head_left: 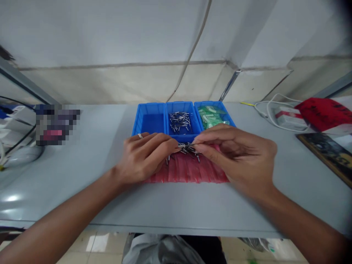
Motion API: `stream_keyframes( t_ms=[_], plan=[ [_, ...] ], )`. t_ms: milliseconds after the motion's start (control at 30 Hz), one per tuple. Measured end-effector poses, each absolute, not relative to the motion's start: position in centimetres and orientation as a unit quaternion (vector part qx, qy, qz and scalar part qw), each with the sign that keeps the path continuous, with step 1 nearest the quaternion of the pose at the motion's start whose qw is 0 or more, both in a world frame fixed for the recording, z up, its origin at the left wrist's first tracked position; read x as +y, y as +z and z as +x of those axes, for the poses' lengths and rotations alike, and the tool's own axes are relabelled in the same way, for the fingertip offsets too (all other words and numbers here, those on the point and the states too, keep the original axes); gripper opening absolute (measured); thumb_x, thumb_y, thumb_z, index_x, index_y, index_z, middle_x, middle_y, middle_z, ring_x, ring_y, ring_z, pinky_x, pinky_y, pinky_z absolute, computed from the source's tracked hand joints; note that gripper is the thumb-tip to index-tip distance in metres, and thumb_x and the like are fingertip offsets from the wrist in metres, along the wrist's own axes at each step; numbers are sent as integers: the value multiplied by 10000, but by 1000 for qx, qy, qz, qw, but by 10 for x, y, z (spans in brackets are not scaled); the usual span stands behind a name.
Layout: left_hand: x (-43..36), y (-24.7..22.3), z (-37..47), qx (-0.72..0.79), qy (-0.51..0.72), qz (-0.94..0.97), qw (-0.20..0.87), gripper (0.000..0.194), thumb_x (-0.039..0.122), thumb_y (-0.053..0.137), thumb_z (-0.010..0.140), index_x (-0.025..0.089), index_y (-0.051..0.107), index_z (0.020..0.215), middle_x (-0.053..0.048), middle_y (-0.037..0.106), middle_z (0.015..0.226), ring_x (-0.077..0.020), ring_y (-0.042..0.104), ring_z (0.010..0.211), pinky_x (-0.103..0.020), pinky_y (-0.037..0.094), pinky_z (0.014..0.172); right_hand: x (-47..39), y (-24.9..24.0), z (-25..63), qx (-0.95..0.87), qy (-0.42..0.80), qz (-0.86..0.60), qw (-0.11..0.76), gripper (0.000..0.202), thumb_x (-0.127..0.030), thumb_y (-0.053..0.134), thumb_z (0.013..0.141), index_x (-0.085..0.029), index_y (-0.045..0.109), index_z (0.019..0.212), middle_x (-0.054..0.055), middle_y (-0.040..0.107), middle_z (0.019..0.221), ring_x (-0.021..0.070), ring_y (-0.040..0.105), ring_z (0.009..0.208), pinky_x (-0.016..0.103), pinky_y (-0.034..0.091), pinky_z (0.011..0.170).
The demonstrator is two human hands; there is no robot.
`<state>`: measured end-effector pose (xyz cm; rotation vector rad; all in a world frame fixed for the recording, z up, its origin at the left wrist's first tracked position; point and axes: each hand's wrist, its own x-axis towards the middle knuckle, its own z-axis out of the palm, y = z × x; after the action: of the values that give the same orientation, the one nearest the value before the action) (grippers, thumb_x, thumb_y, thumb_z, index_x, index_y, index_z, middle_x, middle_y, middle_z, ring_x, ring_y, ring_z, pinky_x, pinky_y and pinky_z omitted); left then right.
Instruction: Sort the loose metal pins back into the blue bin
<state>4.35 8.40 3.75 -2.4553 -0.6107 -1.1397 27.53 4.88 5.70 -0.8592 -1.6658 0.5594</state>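
Observation:
In front of the blue bins, my left hand [148, 154] and my right hand [243, 159] meet with fingertips pinched. Between them runs a small, thin metal pin-like piece [182, 146]; each hand grips one end. Whether it is one piece or two joined parts is too small to tell. Beneath the hands lies a red plastic sheet or bag [187, 171], with several loose metal pins [198, 158] scattered on it. More metal pins [180, 120] fill part of the middle blue bin [183, 137]. My fingers hide part of the sheet and the pins.
The left blue bin [134, 123] and the right blue bin [231, 120], with green and clear plastic packets [213, 116], flank the middle one. At right are a white cable [271, 110], a small box [291, 118], red cloth [324, 112] and a dark board [324, 154].

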Motion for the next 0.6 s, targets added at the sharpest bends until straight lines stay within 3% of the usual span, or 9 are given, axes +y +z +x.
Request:
stream_keyframes(
  t_ms=[100,233,300,367,500,600],
  plan=[
    [84,41,44,-218,-399,-869,196,47,191,659,967,162,632,942,2,748,817,-102,660,626,-248,434,562,48,57,275,-686,256,-380,565,219,-96,796,846,-277,796,970,-4,779,932,165,722,853,329,614,747],
    [82,42,44,-220,-403,-864,207,87,214,673,963,153,634,1012,0,756,821,-104,677,645,-246,447,560,49,57,276,-681,276,-380,562,190,-108,813,834,-260,801,947,3,783,914,158,723,844,288,592,682],
    [82,42,43,-215,-394,-870,202,64,214,657,966,173,622,934,9,742,790,-102,651,610,-256,427,538,51,56,276,-681,295,-377,555,191,-119,825,825,-268,805,943,-3,784,905,154,727,831,278,600,670],
    [82,41,41,-215,-384,-879,184,179,213,626,974,183,582,803,11,708,715,-108,621,568,-273,402,518,53,55,277,-664,313,-385,559,197,-135,828,829,-287,806,952,-11,786,905,155,738,817,285,625,691],
    [84,40,37,-241,-389,-874,164,275,175,604,955,185,544,686,8,629,604,-124,584,526,-300,361,505,58,58,280,-612,362,-375,594,240,-154,736,919,-299,776,1106,16,769,1201,214,762,1047,371,666,860],
    [87,39,36,-252,-404,-863,168,261,144,601,938,181,554,685,11,606,597,-121,550,515,-306,324,499,59,61,286,-656,350,-362,562,254,-170,662,973,-277,746,1188,35,739,1295,216,771,1029,356,678,776]
  ],
)
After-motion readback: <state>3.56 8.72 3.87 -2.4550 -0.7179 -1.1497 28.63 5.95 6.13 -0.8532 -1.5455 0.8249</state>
